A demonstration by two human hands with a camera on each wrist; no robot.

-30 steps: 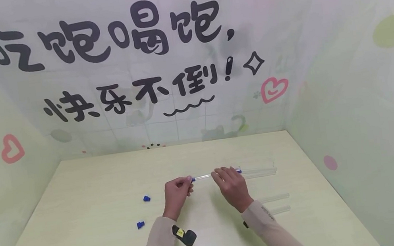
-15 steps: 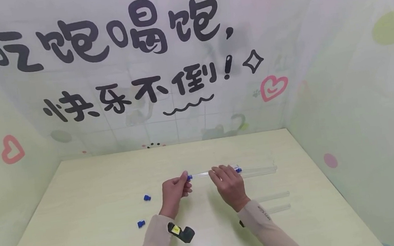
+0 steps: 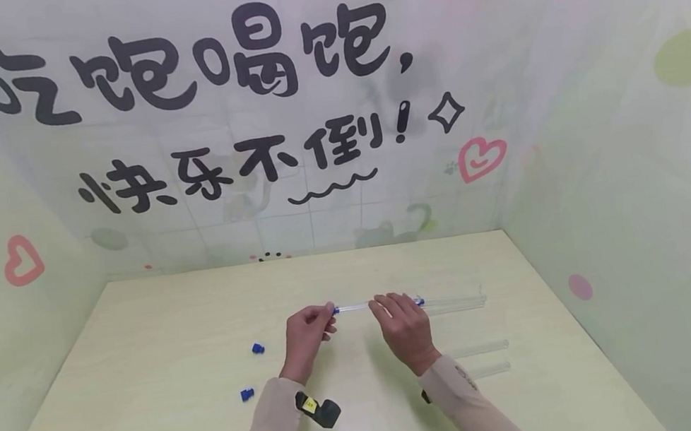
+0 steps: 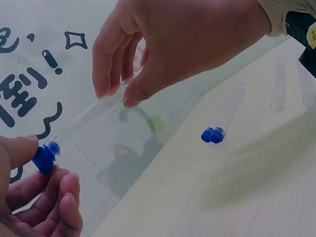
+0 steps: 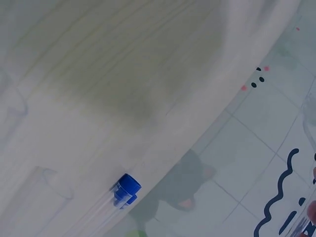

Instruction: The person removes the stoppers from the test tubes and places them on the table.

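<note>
In the head view my left hand [image 3: 305, 339] pinches a blue stopper [image 3: 335, 310] between thumb and fingers. It sits at the left end of a clear test tube [image 3: 353, 308], which my right hand [image 3: 406, 328] grips at the other end. The left wrist view shows the stopper's narrow end at the tube's mouth; how deep it goes I cannot tell. Past my right hand lie stoppered test tubes [image 3: 458, 301], their blue stoppers [image 4: 213, 135] side by side. Only fingertips [image 5: 312, 213] of a hand show at the right wrist view's edge.
Two loose blue stoppers, one farther back [image 3: 258, 348] and one nearer [image 3: 247, 394], lie on the table left of my left hand. Two unstoppered test tubes [image 3: 485, 348] lie right of my right forearm, partly hidden by it. Fabric walls [image 3: 321, 225] border the table [image 3: 172, 320].
The left thumb and fingers shift on the stopper, the thumb raised half a second ago and lower again now. My right hand keeps its grip on the tube, almost still.
</note>
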